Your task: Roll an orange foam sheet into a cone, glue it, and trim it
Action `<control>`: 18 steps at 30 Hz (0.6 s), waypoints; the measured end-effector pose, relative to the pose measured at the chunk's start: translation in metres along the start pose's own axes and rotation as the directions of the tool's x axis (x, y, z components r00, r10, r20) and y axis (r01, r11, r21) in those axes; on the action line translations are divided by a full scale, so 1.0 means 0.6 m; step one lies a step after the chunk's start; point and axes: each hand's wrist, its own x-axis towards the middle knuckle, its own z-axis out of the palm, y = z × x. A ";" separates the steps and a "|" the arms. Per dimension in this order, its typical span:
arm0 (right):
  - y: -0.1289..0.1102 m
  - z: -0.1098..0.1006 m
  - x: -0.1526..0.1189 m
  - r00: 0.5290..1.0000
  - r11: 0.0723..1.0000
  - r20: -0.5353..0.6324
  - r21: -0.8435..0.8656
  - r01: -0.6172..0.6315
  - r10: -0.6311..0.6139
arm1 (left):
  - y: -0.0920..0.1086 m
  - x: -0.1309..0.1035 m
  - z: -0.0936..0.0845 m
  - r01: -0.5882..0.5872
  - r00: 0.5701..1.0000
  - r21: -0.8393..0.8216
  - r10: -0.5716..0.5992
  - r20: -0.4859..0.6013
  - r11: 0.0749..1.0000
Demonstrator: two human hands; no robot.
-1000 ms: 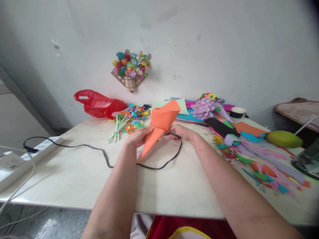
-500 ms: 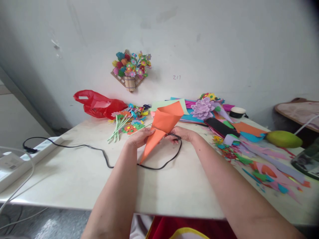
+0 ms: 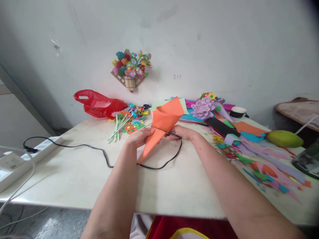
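While the left hand (image 3: 141,136) pinches the orange cone (image 3: 166,119), its long axis slants, tip toward the left forearm (image 3: 118,176); the right hand (image 3: 183,132) sits opposite. I cannot tell that grip's state.

The left hand (image 3: 141,136) is partly hidden by the orange cone (image 3: 166,116), the black cord (image 3: 84,145) by the left forearm (image 3: 116,189). The power strip (image 3: 47,148) is cut off at the left edge.
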 end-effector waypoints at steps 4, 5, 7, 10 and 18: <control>0.002 -0.001 0.000 1.000 1.000 -0.004 0.025 0.003 -0.002 | 0.001 -0.002 0.003 0.000 1.000 0.012 0.000 0.006 1.000; 0.002 -0.001 -0.001 1.000 1.000 -0.004 0.018 0.006 -0.006 | 0.002 -0.002 0.004 0.002 1.000 0.014 -0.002 0.004 1.000; 0.001 0.000 -0.002 1.000 1.000 -0.008 -0.002 0.016 -0.016 | 0.003 -0.002 0.005 0.007 1.000 0.013 -0.007 -0.001 1.000; 0.000 0.001 -0.004 1.000 1.000 -0.011 -0.021 0.023 -0.024 | 0.003 -0.002 0.006 0.009 1.000 0.004 -0.009 -0.015 1.000; 0.000 -0.001 0.002 1.000 0.995 0.022 -0.104 0.012 -0.010 | 0.000 0.001 0.010 0.047 0.999 -0.015 -0.048 -0.016 0.999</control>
